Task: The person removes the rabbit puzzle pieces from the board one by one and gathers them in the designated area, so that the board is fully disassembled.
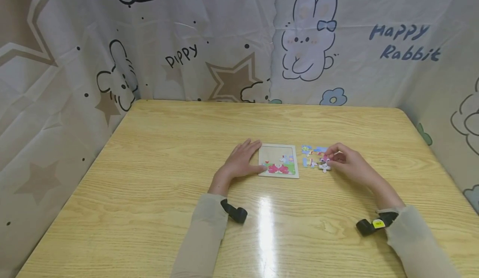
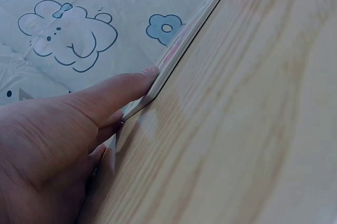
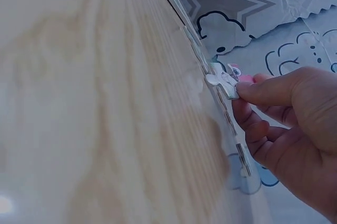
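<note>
A square puzzle tray (image 1: 275,155) with a pale rim lies on the table, pink and green pieces fitted along its lower part. My left hand (image 1: 241,160) rests at its left side, fingers spread near the far corner and thumb (image 2: 134,83) on the near edge. To the right of the tray, my right hand (image 1: 349,165) pinches a puzzle piece (image 3: 225,81) with white and pink print between thumb and fingers. That piece is tilted up in the right wrist view. Several loose puzzle pieces (image 1: 306,149) lie between the tray and the right hand.
The wood-grain table (image 1: 179,145) runs back to a hanging cloth (image 1: 235,28) printed with rabbits and stars. The cloth also stands along both sides. Each wrist wears a small black camera (image 1: 235,212).
</note>
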### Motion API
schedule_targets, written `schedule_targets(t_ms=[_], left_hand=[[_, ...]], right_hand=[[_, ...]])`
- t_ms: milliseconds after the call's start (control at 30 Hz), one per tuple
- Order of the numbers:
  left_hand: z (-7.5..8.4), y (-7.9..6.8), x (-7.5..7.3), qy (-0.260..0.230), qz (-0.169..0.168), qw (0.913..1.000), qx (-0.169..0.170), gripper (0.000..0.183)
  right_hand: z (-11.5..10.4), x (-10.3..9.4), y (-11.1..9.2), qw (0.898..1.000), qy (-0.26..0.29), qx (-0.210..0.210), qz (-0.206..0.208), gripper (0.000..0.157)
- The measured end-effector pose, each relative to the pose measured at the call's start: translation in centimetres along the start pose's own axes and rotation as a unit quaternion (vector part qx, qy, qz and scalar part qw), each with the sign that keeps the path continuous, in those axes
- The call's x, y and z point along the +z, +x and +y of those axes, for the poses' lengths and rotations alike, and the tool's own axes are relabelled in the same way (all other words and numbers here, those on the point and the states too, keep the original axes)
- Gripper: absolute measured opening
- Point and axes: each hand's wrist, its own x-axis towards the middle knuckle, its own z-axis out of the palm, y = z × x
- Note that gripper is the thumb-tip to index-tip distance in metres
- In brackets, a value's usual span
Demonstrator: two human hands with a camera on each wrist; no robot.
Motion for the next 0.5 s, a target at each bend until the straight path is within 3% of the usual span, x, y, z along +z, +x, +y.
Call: schedule_targets(t_ms=[300, 500], left_hand=[[-0.16, 0.06, 0.09, -0.001, 0.000, 1.0000, 0.004, 0.084], [-0.07, 0.12, 0.09, 0.005, 0.000, 1.0000, 0.003, 0.085]], right_hand=[[0.50, -0.31, -0.12, 1.000, -0.022, -0.017, 0.008, 0.019], [0.67, -0.61, 0.02, 1.000, -0.023, -0.001, -0.010, 0.020]])
